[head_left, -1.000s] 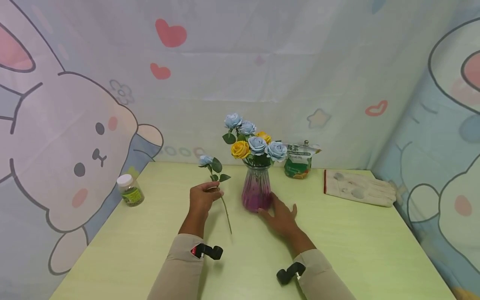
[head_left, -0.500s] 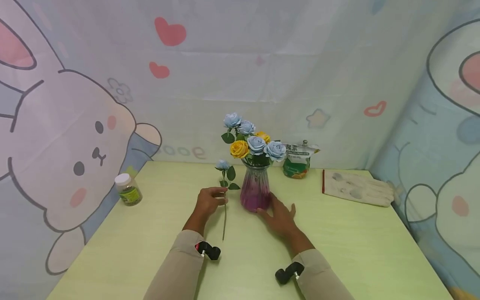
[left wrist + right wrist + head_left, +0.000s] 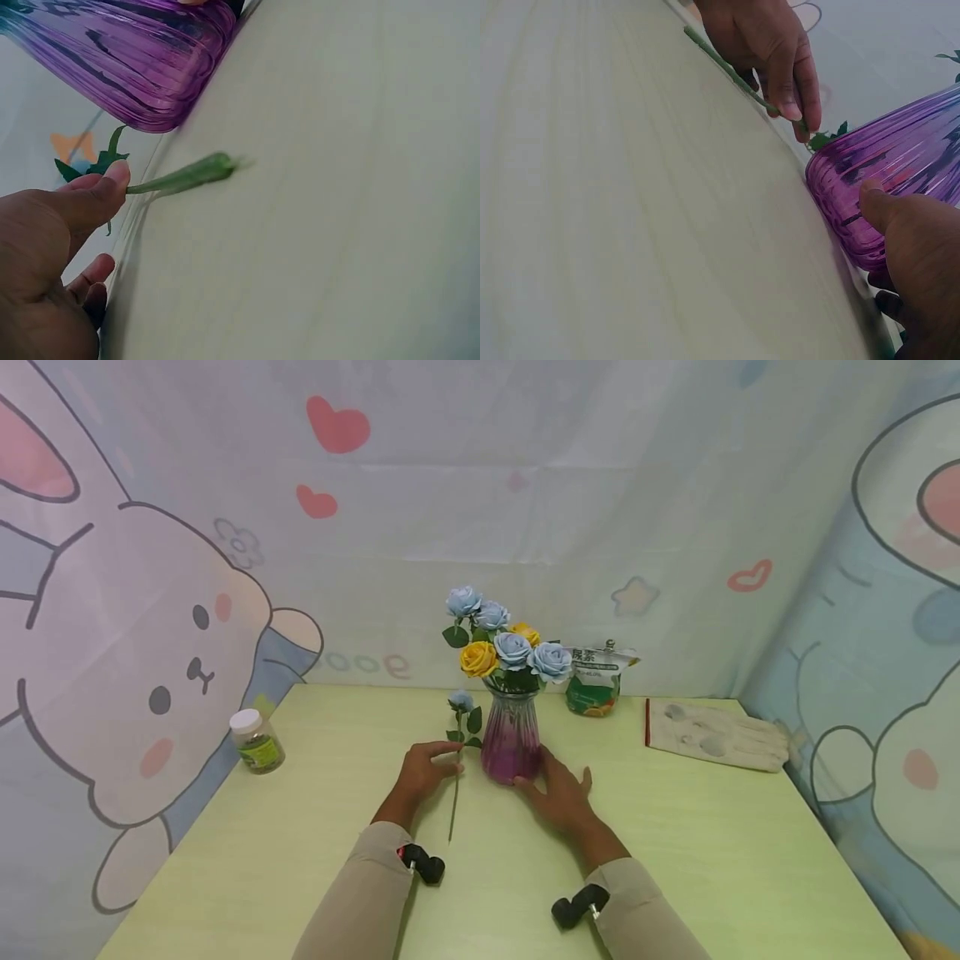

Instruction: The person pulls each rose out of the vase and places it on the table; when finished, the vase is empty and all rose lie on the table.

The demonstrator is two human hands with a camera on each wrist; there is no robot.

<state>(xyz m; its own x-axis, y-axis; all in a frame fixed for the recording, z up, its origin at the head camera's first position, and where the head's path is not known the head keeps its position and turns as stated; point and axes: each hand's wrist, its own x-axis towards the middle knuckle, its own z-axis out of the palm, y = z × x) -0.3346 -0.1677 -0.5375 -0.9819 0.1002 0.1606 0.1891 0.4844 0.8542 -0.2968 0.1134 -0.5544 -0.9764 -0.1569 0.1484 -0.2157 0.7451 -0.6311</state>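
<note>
Pinching a single blue rose (image 3: 461, 701) by its stem between thumb and fingers of the left hand (image 3: 420, 774); holding it near upright, bloom uppermost, just beside the purple glass vase (image 3: 512, 739), on its left. Gripping the vase low down with the right hand (image 3: 561, 793), thumb against the near side. Counting four blue and two yellow roses (image 3: 513, 651) in its mouth. Also noting, on the pale table (image 3: 480, 902): green-and-white pouch (image 3: 592, 693) behind the vase to the right; flat, pale glove (image 3: 712, 735) farther right; white-capped jar (image 3: 258, 745) near the left edge.
</note>
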